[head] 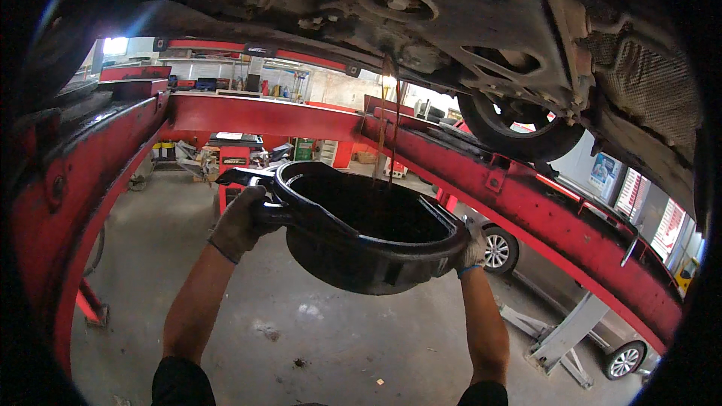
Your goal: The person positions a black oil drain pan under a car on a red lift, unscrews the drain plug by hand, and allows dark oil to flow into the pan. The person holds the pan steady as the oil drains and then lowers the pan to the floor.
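Observation:
Both my gloved hands hold up a black plastic oil drain pan (372, 262) beneath the underside of a raised car (507, 17). My left hand (242, 220) grips the handle on the left, beside the spout. On the right, my right hand (474, 245) is closed around the pan's rim and side; part of it is hidden behind the pan. Thin streams of dark oil (397, 129) run from the car's underside down into the pan, whose inside looks black.
Red lift beams (265, 115) surround me left, ahead and right. A car wheel (522, 124) hangs over the right beam. Beyond it stand a grey lift base (569, 330) and a parked car (553, 287). A red machine (234, 160) is on the floor (316, 344) ahead.

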A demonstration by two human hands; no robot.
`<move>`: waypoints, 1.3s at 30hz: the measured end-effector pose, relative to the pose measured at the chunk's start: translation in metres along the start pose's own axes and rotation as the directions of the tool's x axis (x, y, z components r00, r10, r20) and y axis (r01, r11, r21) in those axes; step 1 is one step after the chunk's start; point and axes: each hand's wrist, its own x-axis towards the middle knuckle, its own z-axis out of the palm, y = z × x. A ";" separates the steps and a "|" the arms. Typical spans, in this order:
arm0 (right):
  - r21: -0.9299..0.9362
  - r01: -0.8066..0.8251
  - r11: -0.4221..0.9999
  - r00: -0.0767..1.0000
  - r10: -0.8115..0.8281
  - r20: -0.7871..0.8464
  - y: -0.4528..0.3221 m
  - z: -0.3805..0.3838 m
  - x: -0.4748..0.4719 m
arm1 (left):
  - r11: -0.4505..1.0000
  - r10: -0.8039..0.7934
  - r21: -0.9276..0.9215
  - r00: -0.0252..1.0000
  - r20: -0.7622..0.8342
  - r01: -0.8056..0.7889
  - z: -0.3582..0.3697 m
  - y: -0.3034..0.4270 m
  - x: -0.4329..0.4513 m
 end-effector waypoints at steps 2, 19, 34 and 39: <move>0.005 -0.005 1.000 1.000 0.005 -0.001 0.003 -0.006 0.004 | 0.999 -0.010 0.042 0.999 0.037 0.008 -0.015 -0.001 0.005; 0.052 0.018 0.998 1.000 -0.019 0.015 -0.005 0.005 0.046 | 0.994 -0.104 0.017 0.994 0.015 0.104 0.007 0.031 0.017; 0.057 -0.157 0.986 0.987 0.155 0.037 -0.062 0.092 0.020 | 0.964 0.076 0.235 0.974 0.214 -0.127 0.014 0.060 0.033; 0.041 -0.134 0.990 0.990 0.132 0.050 -0.059 0.087 0.040 | 0.900 0.177 0.367 0.968 0.180 -0.233 -0.005 0.058 0.054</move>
